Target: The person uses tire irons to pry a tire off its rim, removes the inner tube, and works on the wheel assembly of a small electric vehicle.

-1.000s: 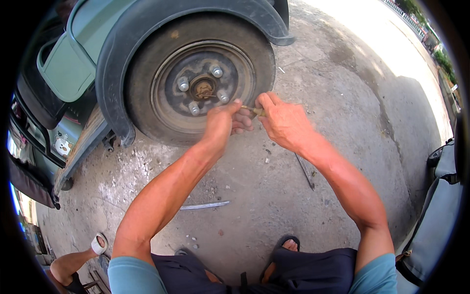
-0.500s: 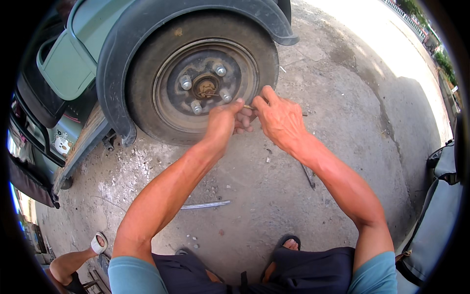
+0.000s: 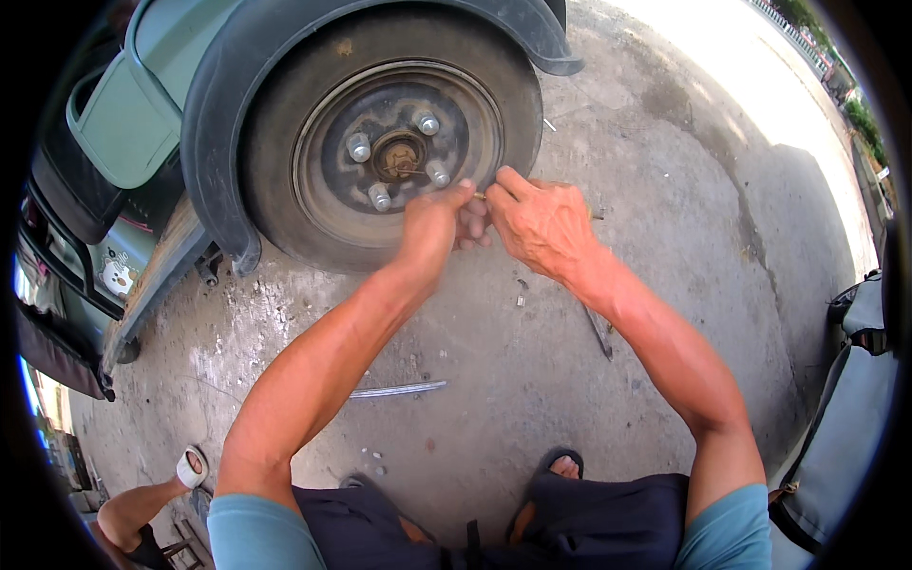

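My two hands meet in front of the lower right of a vehicle wheel (image 3: 328, 204). My left hand (image 3: 439, 223) is closed, thumb and fingertips pinched by the tyre's edge. Fingers bent, my right hand (image 3: 541, 223) grips beside it. Between the fingertips shows a short bit of a thin yellowish rod (image 3: 480, 196); a narrow dark end pokes out past the right hand, and its kind stays hidden. At the wheel's middle is a rusty hub nut (image 3: 401, 160) with a thin wire-like pin sticking out to the right. Several silver lug nuts (image 3: 359, 147) surround it.
A black fender (image 3: 217, 142) arches over the tyre. On the concrete lie a clear strip (image 3: 399, 389) and a dark thin metal tool (image 3: 599, 332), partly behind my right forearm. Another person's sandalled foot (image 3: 193, 465) is at lower left. A grey padded seat (image 3: 850, 408) stands at right.
Both hands stay together near the tyre's edge, with the right hand shifted slightly left and down. The wheel sits a little higher in the picture. The grip looks the same.
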Motion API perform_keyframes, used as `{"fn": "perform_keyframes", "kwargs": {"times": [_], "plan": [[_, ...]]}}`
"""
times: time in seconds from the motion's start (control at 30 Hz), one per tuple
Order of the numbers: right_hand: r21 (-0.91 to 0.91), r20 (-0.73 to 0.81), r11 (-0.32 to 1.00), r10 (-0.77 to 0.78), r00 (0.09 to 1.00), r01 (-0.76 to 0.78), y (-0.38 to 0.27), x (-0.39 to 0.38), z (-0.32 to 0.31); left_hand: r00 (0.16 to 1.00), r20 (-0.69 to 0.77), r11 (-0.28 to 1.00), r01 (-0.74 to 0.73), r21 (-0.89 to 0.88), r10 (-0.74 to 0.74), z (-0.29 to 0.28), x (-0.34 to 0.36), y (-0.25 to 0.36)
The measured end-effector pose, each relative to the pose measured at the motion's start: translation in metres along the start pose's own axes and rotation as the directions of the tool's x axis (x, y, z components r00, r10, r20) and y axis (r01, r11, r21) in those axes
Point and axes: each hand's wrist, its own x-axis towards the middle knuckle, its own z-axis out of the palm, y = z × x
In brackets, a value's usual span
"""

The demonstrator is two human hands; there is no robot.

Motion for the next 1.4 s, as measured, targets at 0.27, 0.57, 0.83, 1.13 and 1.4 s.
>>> {"fn": "perform_keyframes", "kwargs": {"times": [0.27,0.57,0.83,1.13,1.4], "plan": [[0.138,-0.059,0.979,0.159,0.986,-0.150,0.003,-0.004,0.016,1.000,0.009,0.999,-0.004,0.047,0.003,-0.006,-0.004,0.002],[0.118,0.514,0.763,0.501,0.697,-0.635,0.062,-0.136,0.110,0.972,0.160,0.942,0.116,0.314,-0.173,-0.052,-0.052,-0.032],[0.142,0.554,0.822,0.396,0.733,-0.551,0.068,-0.153,0.152,0.965,-0.018,0.883,0.249,0.398,-0.263,-0.143,-0.089,-0.067],[0.671,0.722,-0.446,0.573,0.387,-0.592,0.050,-0.059,0.097,0.945,-0.152,0.885,-0.205,0.418,0.291,-0.166,-0.090,-0.048],[0.805,0.590,-0.566,0.732,0.341,-0.178,0.014,0.042,0.066,0.847,-0.286,0.894,-0.424,0.145,0.448,-0.152,-0.056,-0.016]]}}
